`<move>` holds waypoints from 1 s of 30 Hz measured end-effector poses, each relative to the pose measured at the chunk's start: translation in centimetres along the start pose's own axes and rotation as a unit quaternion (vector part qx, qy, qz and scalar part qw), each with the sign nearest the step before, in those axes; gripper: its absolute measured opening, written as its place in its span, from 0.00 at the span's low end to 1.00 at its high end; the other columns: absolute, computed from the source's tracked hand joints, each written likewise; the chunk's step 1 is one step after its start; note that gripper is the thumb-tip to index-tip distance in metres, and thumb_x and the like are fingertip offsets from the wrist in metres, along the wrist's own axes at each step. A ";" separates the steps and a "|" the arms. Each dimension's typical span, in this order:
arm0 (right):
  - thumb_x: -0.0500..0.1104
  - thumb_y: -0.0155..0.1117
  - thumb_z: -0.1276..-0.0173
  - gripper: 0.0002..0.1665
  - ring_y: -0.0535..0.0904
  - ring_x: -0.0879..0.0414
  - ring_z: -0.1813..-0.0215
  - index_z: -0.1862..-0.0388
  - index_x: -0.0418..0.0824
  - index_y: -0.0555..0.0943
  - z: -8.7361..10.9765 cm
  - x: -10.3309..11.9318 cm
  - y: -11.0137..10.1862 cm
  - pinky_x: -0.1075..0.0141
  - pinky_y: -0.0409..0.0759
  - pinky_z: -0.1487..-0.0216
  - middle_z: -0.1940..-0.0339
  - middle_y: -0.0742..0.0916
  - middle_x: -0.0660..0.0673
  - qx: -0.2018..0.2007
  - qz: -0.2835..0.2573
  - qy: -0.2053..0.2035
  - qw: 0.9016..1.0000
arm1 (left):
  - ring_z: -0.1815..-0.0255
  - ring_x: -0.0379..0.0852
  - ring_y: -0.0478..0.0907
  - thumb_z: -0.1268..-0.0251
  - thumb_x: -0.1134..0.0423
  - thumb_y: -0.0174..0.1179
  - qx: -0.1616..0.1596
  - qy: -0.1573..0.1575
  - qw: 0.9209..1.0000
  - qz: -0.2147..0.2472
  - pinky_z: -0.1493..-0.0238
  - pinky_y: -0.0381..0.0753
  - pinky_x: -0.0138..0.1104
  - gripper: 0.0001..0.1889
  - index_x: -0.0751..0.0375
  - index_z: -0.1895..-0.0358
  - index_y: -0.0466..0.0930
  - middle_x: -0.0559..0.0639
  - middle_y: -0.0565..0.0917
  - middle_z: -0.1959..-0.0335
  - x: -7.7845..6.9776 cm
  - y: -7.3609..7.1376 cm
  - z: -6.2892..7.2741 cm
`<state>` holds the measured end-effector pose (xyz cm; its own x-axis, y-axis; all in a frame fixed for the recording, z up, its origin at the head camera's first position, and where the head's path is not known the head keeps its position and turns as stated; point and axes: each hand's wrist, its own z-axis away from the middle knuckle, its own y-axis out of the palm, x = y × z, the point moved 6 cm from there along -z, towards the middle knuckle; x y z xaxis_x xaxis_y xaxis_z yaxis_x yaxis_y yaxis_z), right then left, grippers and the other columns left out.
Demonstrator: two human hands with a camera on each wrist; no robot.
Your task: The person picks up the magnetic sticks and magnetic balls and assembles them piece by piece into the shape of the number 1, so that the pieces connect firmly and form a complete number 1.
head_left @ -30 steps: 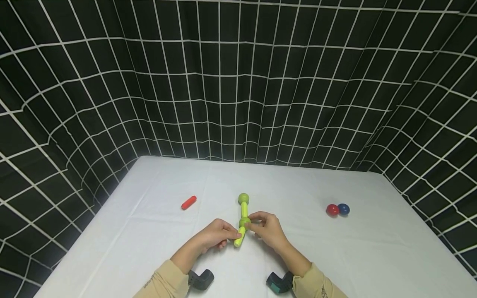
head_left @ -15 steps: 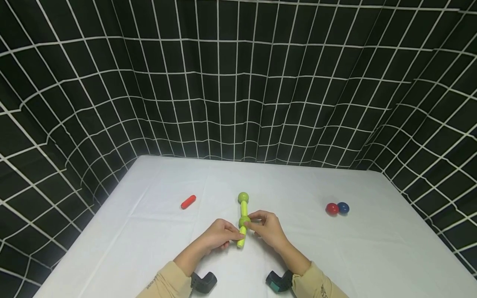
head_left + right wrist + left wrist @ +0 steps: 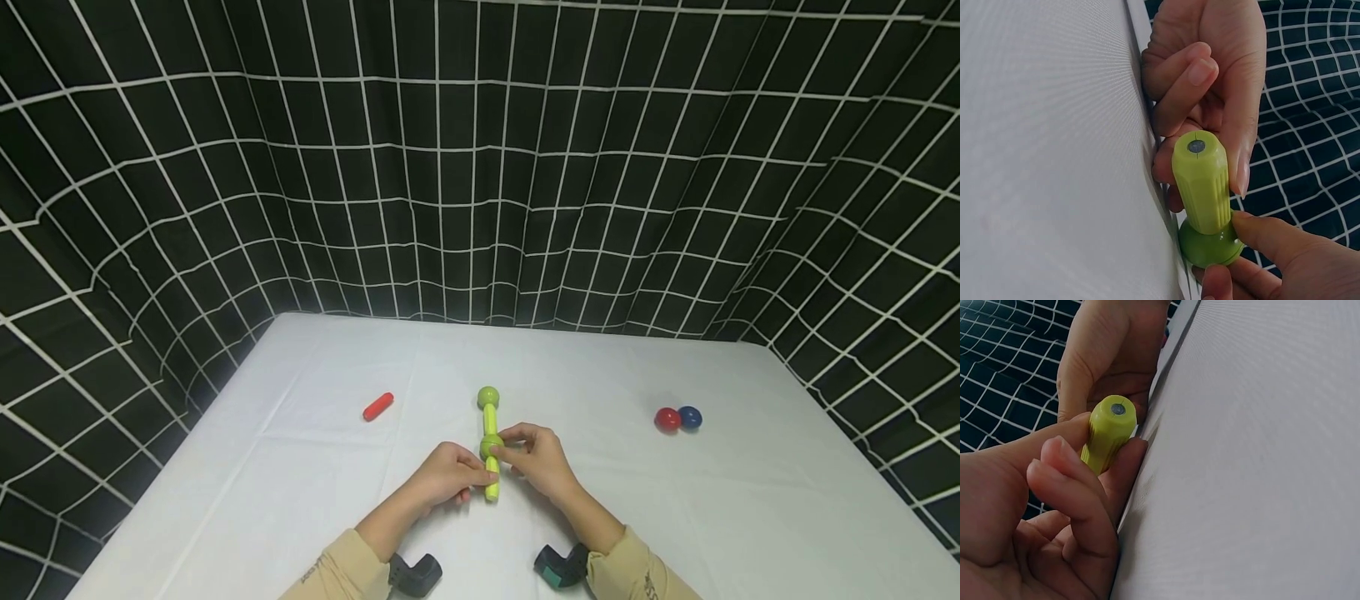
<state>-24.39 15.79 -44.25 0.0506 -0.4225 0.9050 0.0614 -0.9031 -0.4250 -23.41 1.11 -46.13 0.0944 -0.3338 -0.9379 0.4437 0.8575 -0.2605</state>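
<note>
My left hand [image 3: 448, 473] pinches the near yellow-green rod [image 3: 492, 492] between thumb and fingertip. A small grey disc shows in that rod's end face in both wrist views. My right hand [image 3: 546, 462] grips a green ball [image 3: 1210, 247] between thumb and fingers, right where the near rod's far end meets it. From this ball's other side a second yellow-green rod [image 3: 490, 419] runs away from me to another green ball [image 3: 488, 397]. Together these pieces lie in a nearly straight line on the white cloth. Fingers partly cover the held ball in the head view.
A red rod [image 3: 378, 407] lies on the white tablecloth [image 3: 300, 483] left of the green pieces. Far right, a red ball [image 3: 667, 419] and a blue ball [image 3: 691, 417] sit side by side. Black curtains with white grid lines [image 3: 465, 167] surround the table.
The near rod's free end has swung right, bringing it closer into line with the far rod. My left hand moved right with it; my right hand stayed on the ball.
</note>
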 end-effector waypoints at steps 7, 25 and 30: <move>0.40 0.70 0.46 0.15 0.66 0.62 0.85 0.60 0.34 0.82 -0.1 0.0 0.1 0.74 0.64 0.85 0.84 0.81 0.46 0.002 0.002 -0.003 1.000 | 0.91 0.32 0.64 0.49 0.55 0.68 0.001 0.006 1.000 -0.005 0.89 0.61 0.22 0.13 0.63 0.72 0.83 0.41 0.74 0.89 0.0 0.0 0.0; 0.40 0.71 0.46 0.16 0.67 0.63 0.85 0.60 0.33 0.82 0.0 -0.2 0.0 0.75 0.65 0.84 0.80 0.82 0.46 0.007 -0.005 -0.006 1.000 | 0.92 0.32 0.64 0.48 0.55 0.67 0.009 0.015 1.000 -0.005 0.90 0.62 0.22 0.13 0.64 0.71 0.83 0.43 0.77 0.89 0.2 0.1 -0.2; 0.41 0.71 0.46 0.16 0.67 0.63 0.85 0.60 0.33 0.82 -0.1 -0.3 0.1 0.75 0.65 0.85 0.78 0.82 0.45 0.008 -0.004 -0.007 1.000 | 0.93 0.32 0.63 0.48 0.56 0.67 0.012 0.020 1.000 0.001 0.90 0.62 0.22 0.13 0.65 0.71 0.83 0.43 0.77 0.88 0.1 0.1 -0.1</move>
<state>-24.50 15.87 -44.57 0.0637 -0.4139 0.9081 0.0781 -0.9051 -0.4180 -23.46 1.26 -46.29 0.0596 -0.3163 -0.9468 0.4647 0.8482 -0.2541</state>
